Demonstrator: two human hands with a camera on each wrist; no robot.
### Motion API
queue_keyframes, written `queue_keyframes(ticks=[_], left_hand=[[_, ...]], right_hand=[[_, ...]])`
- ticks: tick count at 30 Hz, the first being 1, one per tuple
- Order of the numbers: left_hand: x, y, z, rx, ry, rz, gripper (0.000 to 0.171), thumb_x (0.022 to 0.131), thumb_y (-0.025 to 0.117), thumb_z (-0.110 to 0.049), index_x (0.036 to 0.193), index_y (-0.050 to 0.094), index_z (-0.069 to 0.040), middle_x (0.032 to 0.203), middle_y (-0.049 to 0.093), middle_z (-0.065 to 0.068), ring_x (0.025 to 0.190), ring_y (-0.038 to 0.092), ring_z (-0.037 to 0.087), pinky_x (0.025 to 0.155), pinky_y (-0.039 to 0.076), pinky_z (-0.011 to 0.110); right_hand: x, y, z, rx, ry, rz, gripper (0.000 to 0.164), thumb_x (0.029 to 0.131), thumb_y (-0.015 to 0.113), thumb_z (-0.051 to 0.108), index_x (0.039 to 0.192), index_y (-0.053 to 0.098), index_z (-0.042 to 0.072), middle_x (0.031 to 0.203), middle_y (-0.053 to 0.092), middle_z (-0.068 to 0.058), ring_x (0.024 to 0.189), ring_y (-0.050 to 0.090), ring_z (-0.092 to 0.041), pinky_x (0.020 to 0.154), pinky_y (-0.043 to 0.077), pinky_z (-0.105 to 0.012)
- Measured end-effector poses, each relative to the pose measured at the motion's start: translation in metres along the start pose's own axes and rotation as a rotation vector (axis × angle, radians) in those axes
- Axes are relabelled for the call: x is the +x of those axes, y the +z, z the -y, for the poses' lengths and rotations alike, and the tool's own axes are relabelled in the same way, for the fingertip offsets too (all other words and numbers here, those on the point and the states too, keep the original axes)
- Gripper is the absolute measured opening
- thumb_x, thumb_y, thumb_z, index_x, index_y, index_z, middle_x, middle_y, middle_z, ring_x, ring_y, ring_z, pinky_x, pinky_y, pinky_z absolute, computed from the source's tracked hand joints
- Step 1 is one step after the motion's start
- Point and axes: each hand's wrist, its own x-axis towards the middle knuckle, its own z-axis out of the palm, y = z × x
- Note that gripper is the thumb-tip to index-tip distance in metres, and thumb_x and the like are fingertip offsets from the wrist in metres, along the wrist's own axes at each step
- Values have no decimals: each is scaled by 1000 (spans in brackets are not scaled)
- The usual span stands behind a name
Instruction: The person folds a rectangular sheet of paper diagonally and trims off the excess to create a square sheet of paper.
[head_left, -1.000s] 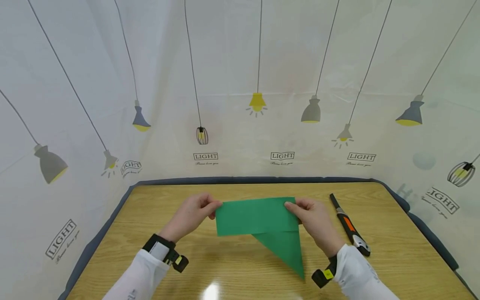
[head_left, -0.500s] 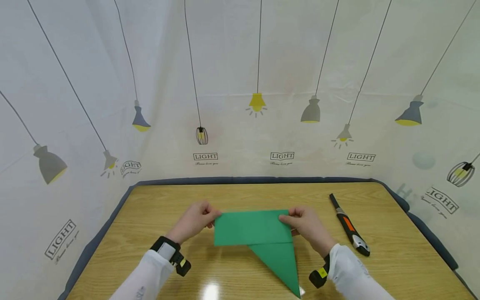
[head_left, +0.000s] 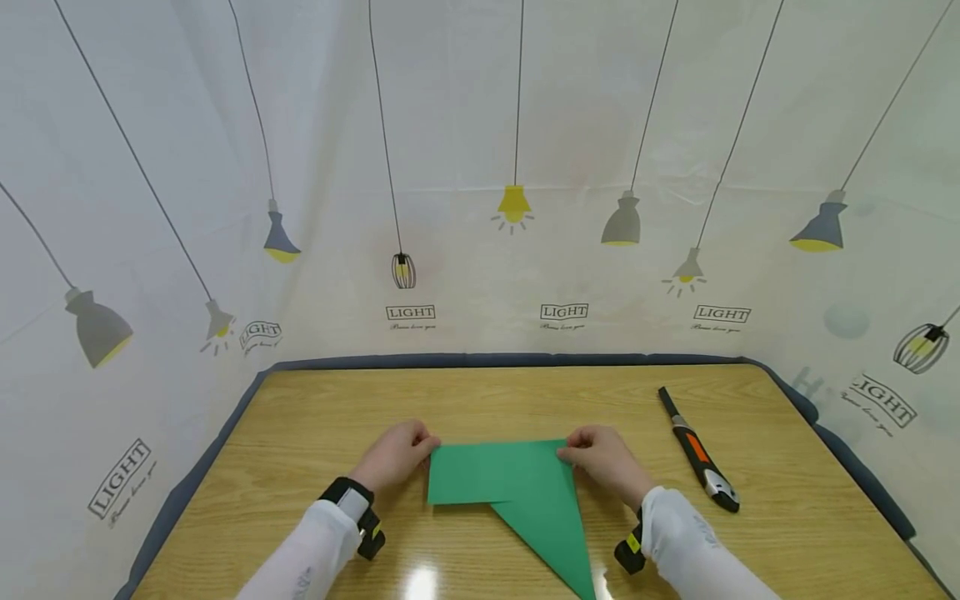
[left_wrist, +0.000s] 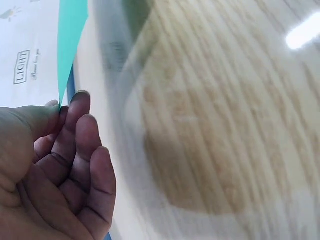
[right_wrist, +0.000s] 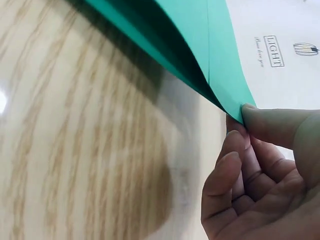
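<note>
A folded sheet of green paper (head_left: 510, 475) spans the space between both hands, low over the table. Its shape is a wide strip at the back with a pointed triangular flap toward the near side. My left hand (head_left: 396, 457) pinches the strip's far left corner between thumb and forefinger, the other fingers loosely curled in the left wrist view. The far right corner is pinched by my right hand (head_left: 607, 462). In the right wrist view the layers of the green paper (right_wrist: 220, 65) gape apart near that thumb.
On the right of the wooden table (head_left: 315, 417) lies a utility knife (head_left: 699, 454) with a black and orange handle. A pale curtain (head_left: 465, 167) printed with lamps stands round the table's back and sides, along a dark blue edge.
Both hands have lowered the green paper toward the table and drawn it nearer the person. The paper's right end has shifted slightly left. The utility knife has stayed put.
</note>
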Motion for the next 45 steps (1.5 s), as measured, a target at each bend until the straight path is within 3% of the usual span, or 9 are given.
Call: queue_keyframes(ticks=[9,18,26,37,42,45], left_hand=[[-1,11,-1,161,-20,-39,24,104,63,-29,85,62,-14,71,58,-3,65,52,15,60,41,31],[2,19,-1,315,30,-74,20,102,66,-27,87,64,-14,75,57,-5,65,50,12,60,43,30],[3,23,-1,375,32,-98,21,101,68,-27,85,62,-14,72,57,-5,62,50,11,58,43,30],[1,22,1,387,48,-128,20,98,72,-23,84,60,-14,71,55,-5,62,48,11,56,41,29],[-1,25,-7,471,112,-152,13,96,74,-19,100,67,-10,84,63,1,73,59,16,64,51,34],[-6,30,-16,547,209,-151,27,93,78,-22,115,69,-8,103,67,8,95,65,25,79,56,40]], right_hand=[[4,6,-5,-120,-39,-5,10,93,76,14,96,71,5,91,65,-3,80,55,-19,72,49,-36],[7,11,-4,-193,-34,-10,17,92,75,12,105,67,4,88,62,-5,77,55,-20,70,49,-38],[7,17,-7,-272,-57,-2,18,93,75,13,107,66,9,87,61,-3,72,55,-20,63,47,-36],[7,17,-5,-330,-54,-11,17,92,77,14,104,67,9,89,61,-2,76,54,-20,68,47,-38],[6,18,-4,-349,-54,-6,18,92,76,15,106,67,9,90,61,-3,78,55,-20,70,48,-39],[6,18,-4,-360,-61,-2,18,92,76,15,106,67,10,90,61,-3,78,55,-20,71,49,-39]])
